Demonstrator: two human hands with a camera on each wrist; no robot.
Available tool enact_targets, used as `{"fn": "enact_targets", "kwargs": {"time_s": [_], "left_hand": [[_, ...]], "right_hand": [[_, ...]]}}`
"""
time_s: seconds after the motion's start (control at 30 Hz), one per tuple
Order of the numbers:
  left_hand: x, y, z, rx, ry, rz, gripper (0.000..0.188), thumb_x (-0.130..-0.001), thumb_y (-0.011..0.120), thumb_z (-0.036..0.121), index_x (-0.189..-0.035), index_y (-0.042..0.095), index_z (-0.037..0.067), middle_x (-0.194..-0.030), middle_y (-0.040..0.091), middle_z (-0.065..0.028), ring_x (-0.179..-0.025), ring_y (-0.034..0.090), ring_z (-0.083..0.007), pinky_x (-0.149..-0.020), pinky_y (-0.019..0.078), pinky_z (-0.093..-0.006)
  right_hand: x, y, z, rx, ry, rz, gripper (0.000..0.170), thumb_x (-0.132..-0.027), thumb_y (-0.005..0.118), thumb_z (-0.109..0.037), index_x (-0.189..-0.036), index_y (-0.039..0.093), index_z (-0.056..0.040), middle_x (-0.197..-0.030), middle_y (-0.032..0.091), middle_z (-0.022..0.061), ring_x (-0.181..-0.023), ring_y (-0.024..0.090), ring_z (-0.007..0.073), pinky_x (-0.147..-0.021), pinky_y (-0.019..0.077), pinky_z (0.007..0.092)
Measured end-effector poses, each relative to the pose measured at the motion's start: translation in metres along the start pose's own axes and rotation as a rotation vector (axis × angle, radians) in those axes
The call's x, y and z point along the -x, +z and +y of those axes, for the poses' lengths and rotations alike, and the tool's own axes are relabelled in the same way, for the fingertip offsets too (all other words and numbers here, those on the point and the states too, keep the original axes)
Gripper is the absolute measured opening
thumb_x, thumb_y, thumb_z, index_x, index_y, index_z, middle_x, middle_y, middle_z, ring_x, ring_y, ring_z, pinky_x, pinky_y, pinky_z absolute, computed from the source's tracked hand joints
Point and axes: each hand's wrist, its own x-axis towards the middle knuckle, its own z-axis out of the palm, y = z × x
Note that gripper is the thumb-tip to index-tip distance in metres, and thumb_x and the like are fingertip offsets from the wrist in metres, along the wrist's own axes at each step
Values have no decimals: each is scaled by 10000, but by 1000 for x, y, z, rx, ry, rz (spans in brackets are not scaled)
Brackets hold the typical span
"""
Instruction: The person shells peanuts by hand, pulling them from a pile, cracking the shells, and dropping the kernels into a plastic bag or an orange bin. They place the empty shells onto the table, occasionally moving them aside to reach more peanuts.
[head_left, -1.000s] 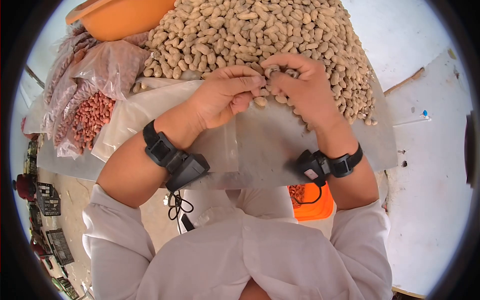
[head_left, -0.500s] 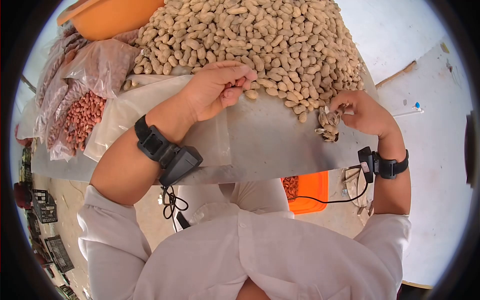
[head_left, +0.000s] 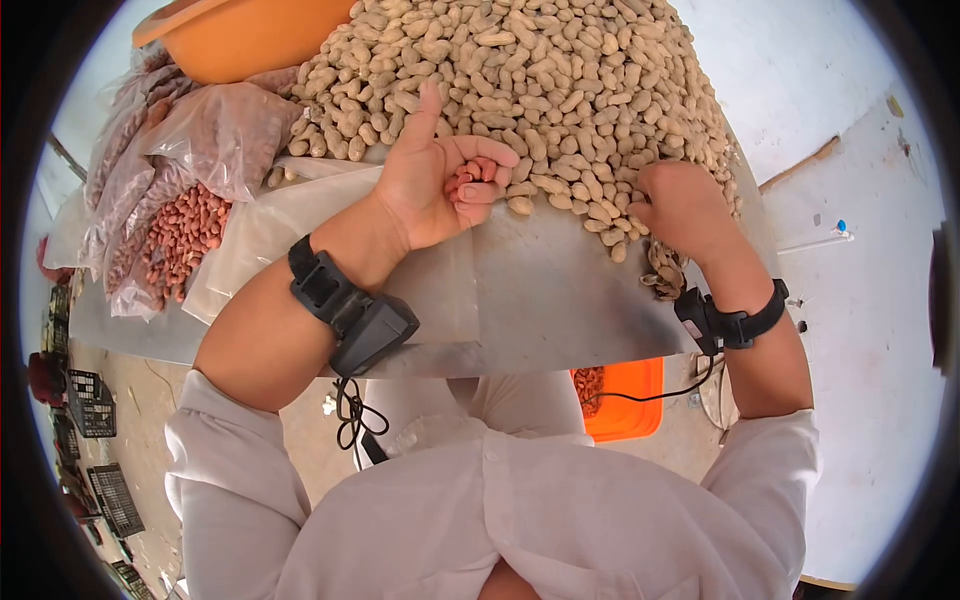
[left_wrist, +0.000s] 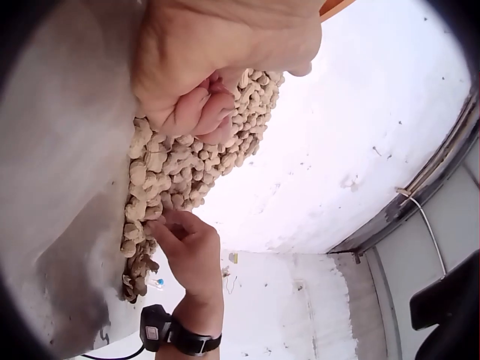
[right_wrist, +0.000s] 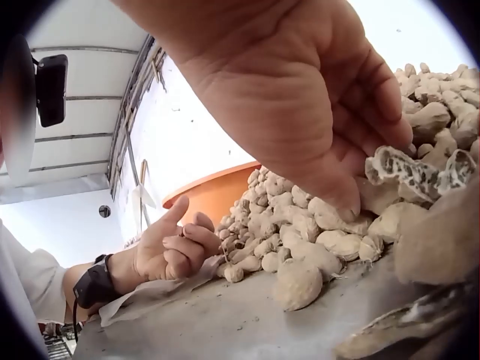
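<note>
My left hand (head_left: 425, 190) is turned palm up, thumb extended, its curled fingers holding several red-skinned peanut kernels (head_left: 474, 177). A large heap of unshelled peanuts (head_left: 520, 80) covers the back of the metal table (head_left: 560, 290). At the heap's right front edge, my right hand (head_left: 692, 210) reaches down with bent fingers. The right wrist view has its thumb and fingers around a peanut (right_wrist: 377, 196) at the edge of the heap. Broken empty shells (head_left: 663, 270) lie just below that hand.
An orange basin (head_left: 250, 35) stands at the back left. Below it are plastic bags (head_left: 225, 130) with red kernels (head_left: 185, 235) showing. A flat plastic sheet (head_left: 310, 210) lies beneath my left forearm. Under the table's front edge sits an orange container (head_left: 635, 400) with red contents.
My right hand parted from the left, moved right to the broken shells, then up and slightly left to the heap. The left hand has turned palm up, thumb extended, showing its kernels.
</note>
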Motion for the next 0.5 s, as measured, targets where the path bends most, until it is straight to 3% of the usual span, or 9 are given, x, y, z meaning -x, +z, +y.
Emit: {"fn": "enact_targets", "kwargs": {"time_s": [0.1, 0.2, 0.3, 0.4, 0.5], "left_hand": [[0, 2, 1, 21, -4, -42, 709, -825, 429, 647, -877, 599, -39, -749, 534, -69, -510, 370, -86, -429, 299, -173], [-3, -3, -2, 21, 10, -135, 472, -887, 501, 423, -964, 580, -37, -805, 511, -43, -525, 349, -62, -439, 294, -160], [-3, -3, -4, -77, 57, -172, 221, -885, 547, 177, -971, 578, -24, -807, 516, -31, -531, 364, -42, -441, 308, -151], [-3, 0, -7, -91, 79, -180, 130, -883, 534, 81, -965, 576, -11, -800, 518, -20, -533, 370, -28, -443, 315, -147], [-3, 1, -7, -91, 94, -200, 149, -898, 525, 120, -952, 582, -7, -773, 519, -8, -529, 367, -35, -437, 305, -154]], "right_hand": [[-2, 1, 0, 34, -8, -39, 171, -714, 639, -179, -730, 613, -11, -719, 602, 181, -746, 602, 343, -691, 490, 425], [0, -9, 2, 26, -9, -66, 137, -703, 630, -147, -731, 614, -14, -724, 606, 180, -735, 599, 346, -663, 487, 408], [2, -29, 10, -157, -41, 68, 110, -685, 621, -106, -733, 603, -9, -692, 590, 170, -668, 604, 307, -600, 478, 365], [6, -55, -3, -539, 7, 160, 94, -706, 620, -83, -731, 585, 1, -658, 591, 107, -608, 607, 208, -541, 455, 294], [-3, -51, -17, -1060, -131, 240, 87, -750, 625, -79, -763, 593, 1, -666, 591, 33, -592, 578, 104, -528, 441, 232]]}}
